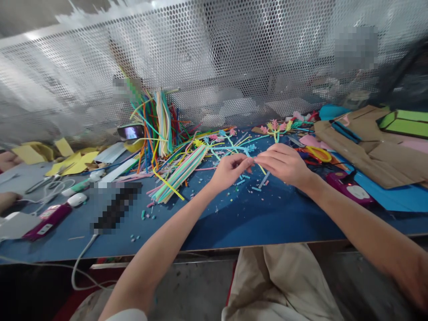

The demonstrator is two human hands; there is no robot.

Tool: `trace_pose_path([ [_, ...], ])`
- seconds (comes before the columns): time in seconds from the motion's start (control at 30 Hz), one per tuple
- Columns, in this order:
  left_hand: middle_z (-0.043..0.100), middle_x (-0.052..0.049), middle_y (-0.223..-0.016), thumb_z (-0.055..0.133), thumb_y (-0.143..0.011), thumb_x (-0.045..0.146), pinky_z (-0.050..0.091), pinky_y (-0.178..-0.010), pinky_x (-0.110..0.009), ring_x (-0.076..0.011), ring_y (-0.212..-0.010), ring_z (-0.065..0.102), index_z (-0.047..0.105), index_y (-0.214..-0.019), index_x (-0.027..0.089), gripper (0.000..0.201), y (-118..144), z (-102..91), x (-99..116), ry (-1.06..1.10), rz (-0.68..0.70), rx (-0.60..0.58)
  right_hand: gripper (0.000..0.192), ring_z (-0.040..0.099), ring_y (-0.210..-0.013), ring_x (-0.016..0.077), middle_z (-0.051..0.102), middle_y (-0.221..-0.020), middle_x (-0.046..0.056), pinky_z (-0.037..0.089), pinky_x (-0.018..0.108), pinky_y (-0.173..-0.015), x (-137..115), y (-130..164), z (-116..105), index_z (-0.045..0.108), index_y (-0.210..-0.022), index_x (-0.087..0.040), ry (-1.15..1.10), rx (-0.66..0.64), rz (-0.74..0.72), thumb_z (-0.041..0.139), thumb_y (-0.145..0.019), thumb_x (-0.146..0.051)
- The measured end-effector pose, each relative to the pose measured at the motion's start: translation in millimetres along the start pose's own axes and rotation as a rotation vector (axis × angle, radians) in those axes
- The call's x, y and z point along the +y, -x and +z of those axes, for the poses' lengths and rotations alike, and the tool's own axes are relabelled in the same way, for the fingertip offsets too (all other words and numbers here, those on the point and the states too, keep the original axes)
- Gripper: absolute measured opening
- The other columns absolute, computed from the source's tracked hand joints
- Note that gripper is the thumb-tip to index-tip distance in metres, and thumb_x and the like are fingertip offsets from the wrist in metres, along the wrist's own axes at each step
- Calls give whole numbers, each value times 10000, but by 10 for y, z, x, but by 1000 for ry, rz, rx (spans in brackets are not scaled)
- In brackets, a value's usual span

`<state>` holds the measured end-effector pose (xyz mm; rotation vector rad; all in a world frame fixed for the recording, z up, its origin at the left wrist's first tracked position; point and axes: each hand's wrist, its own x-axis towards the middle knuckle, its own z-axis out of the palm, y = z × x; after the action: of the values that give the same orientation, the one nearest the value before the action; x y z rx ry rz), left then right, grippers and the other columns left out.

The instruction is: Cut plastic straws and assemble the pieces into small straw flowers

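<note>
Above the middle of the blue table, my left hand point(232, 170) and my right hand point(284, 164) meet at the fingertips. Each is closed in a pinch, and whatever lies between the fingers is too small or hidden to make out. Just behind them is a light blue fuzzy pipe-cleaner flower point(249, 149); whether the fingers touch it I cannot tell. To the left lies a bundle of pastel pipe cleaners point(182, 174). Pink and yellow pipe-cleaner flowers point(276, 126) stand behind my right hand. Small cut bits point(241, 182) are scattered below the fingers.
A tall bunch of pipe cleaners point(162, 125) leans near a perforated metal screen point(207, 58). Brown cardboard point(377, 147), a purple power strip point(349, 187) and yellow-handled scissors point(317, 154) lie right. Another purple power strip point(48, 221) and white cables lie left, near another person's hand point(8, 201).
</note>
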<state>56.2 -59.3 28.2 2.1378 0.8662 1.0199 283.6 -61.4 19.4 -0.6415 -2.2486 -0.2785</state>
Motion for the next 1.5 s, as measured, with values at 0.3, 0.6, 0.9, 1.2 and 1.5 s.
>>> trace_pose_path([
  [0.3, 757, -15, -798, 522, -999, 392, 443, -751, -314, -134, -685, 657, 728, -917, 208, 288, 46, -33, -154, -610, 293, 204, 215, 635, -950, 242, 751, -1022, 63, 516, 430, -895, -12, -86, 23, 712, -1122, -231, -23, 62, 117, 578, -967, -298],
  [0.6, 785, -18, -952, 510, -1009, 354, 372, -748, -372, -177, -785, 665, 701, -1163, 331, 246, 78, -120, -235, -999, 471, 146, 166, 632, -843, 219, 748, -865, 38, 502, 369, -776, -34, -76, 90, 755, -980, -240, -118, 0, 353, 619, -944, -329],
  [0.9, 779, 2, -875, 544, -998, 372, 340, -738, -347, -132, -716, 660, 722, -1093, 294, 216, 86, -72, -237, -982, 512, 236, 132, 618, -868, 222, 742, -887, 36, 482, 369, -819, -48, -74, 96, 736, -983, -234, -120, -4, 336, 638, -932, -307],
  [1.2, 742, 21, -728, 609, -966, 364, 357, -747, -329, -127, -661, 659, 717, -1011, 286, 141, 70, -41, -278, -933, 576, 313, 95, 617, -805, 197, 741, -855, 2, 452, 352, -785, -73, -83, 69, 754, -937, -266, -172, 7, 421, 695, -886, -321],
  [1.5, 705, 19, -641, 628, -952, 375, 371, -723, -318, -134, -604, 646, 729, -933, 245, 166, 80, -25, -277, -904, 542, 337, 54, 620, -757, 172, 743, -827, -28, 416, 345, -773, -100, -106, 80, 751, -902, -275, -249, 41, 432, 717, -866, -297],
])
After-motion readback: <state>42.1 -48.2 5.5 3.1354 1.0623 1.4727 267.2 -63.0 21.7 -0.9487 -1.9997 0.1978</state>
